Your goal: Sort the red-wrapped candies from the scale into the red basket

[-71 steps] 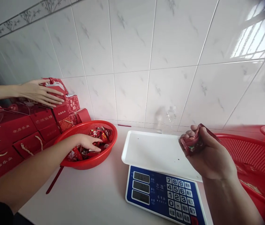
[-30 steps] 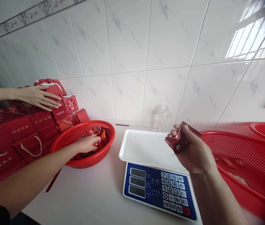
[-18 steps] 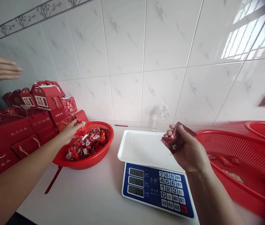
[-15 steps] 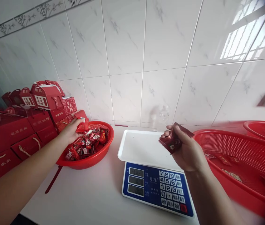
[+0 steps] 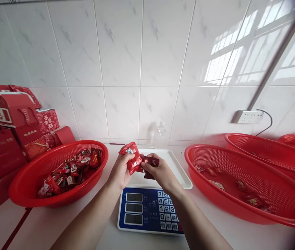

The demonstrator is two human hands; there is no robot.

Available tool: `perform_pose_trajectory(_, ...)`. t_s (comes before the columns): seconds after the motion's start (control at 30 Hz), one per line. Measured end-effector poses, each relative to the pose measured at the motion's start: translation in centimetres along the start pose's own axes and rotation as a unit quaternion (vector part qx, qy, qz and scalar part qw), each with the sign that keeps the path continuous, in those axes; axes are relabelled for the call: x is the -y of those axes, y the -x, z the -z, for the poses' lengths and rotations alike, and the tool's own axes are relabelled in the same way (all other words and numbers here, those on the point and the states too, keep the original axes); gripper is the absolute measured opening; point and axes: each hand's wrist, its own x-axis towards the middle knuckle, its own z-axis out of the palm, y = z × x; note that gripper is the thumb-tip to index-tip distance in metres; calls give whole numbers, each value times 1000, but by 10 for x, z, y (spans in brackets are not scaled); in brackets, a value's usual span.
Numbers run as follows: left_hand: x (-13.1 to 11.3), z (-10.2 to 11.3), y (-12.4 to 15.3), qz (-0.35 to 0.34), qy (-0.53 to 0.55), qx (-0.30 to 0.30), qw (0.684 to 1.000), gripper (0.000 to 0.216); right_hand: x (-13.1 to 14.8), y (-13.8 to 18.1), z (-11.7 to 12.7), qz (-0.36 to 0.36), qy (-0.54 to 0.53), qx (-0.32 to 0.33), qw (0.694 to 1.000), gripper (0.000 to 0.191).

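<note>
Over the white tray [image 5: 181,170] of a blue-and-white digital scale [image 5: 139,211], both hands come together. My left hand [image 5: 121,170] is closed on a bright red candy packet [image 5: 133,156], pinched under the thumb. My right hand [image 5: 163,172] grips dark red wrapped candies [image 5: 151,162] between thumb and fingers; how many is partly hidden. The two lots of candy touch or overlap in the middle. To the left, a red plastic basket [image 5: 19,187] holds a heap of wrapped candies [image 5: 71,170].
On the right stands a large red basket [image 5: 241,208] with several flat packets on its bottom, another red basket [image 5: 264,166] behind it. Red gift boxes [image 5: 9,111] are stacked at the left. A clear plastic bottle [image 5: 161,133] and a wall socket [image 5: 248,117] are at the back.
My left hand has left the candy basket with the red packet and moved right to meet my right hand over the scale. The view has turned right; another person's hand is out of view.
</note>
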Motion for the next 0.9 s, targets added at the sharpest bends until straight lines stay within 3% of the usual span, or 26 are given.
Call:
perform_pose_trajectory(0.2, 1, -6, -4, 32, 59, -26, 997, 17, 1, -5, 12, 37, 83, -7, 996, 22)
perform_pose_trajectory(0.4, -6, 0, -8, -6, 110, -82, 990, 17, 8, -3, 14, 31, 117, -33, 992, 18)
perform_pose_trajectory(0.53, -19, 10, -12, -27, 150, -130, 980, 15, 5, -9, 30, 15, 175, -56, 983, 16)
perform_pose_trajectory(0.6, -25, 13, -12, -26, 164, -135, 977, 15, -1, -13, 40, 21, 250, -63, 966, 13)
perform_pose_trajectory(0.7, -29, 13, -8, -11, 165, -132, 977, 16, -9, -18, 51, 58, 387, -113, 913, 5)
perform_pose_trajectory(0.77, -27, 11, -5, 15, 153, -124, 980, 17, -9, -17, 51, 83, 424, -144, 890, 12)
perform_pose_trajectory(0.9, -18, 6, -1, 51, 140, -82, 985, 22, -1, -7, 35, 83, 341, -85, 932, 22)
